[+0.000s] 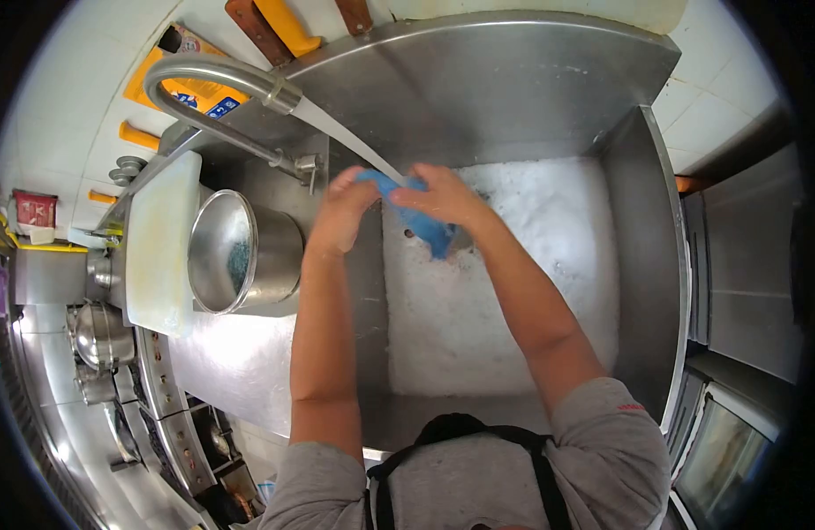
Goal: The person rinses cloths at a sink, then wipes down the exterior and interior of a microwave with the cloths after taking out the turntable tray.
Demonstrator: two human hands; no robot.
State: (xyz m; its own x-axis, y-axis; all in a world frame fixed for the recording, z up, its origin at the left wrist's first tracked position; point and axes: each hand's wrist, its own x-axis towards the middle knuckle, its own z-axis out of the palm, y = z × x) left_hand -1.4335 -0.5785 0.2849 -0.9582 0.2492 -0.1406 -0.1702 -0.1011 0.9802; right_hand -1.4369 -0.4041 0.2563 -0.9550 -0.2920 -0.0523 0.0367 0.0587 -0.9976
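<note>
A wet blue cloth (436, 233) hangs bunched between my two hands, under the water stream (350, 137). My left hand (341, 214) grips its left end, fingers curled. On the other side, my right hand (445, 198) is closed over its upper right part. The water pours from a curved metal tap (279, 94) and meets the cloth between the hands. Below them lies white foam (522, 291), spread over the bottom of a steel sink (641, 265). The lower tip of the cloth hangs just above or at the foam; I cannot tell which.
Left of the sink, a steel pot (279, 252) stands tilted with a green scouring pad (238, 263) inside. A white cutting board (160, 252) leans beside it. Knife handles (286, 26) and an orange packet (182, 75) are behind the tap. A stove (182, 442) stands at lower left.
</note>
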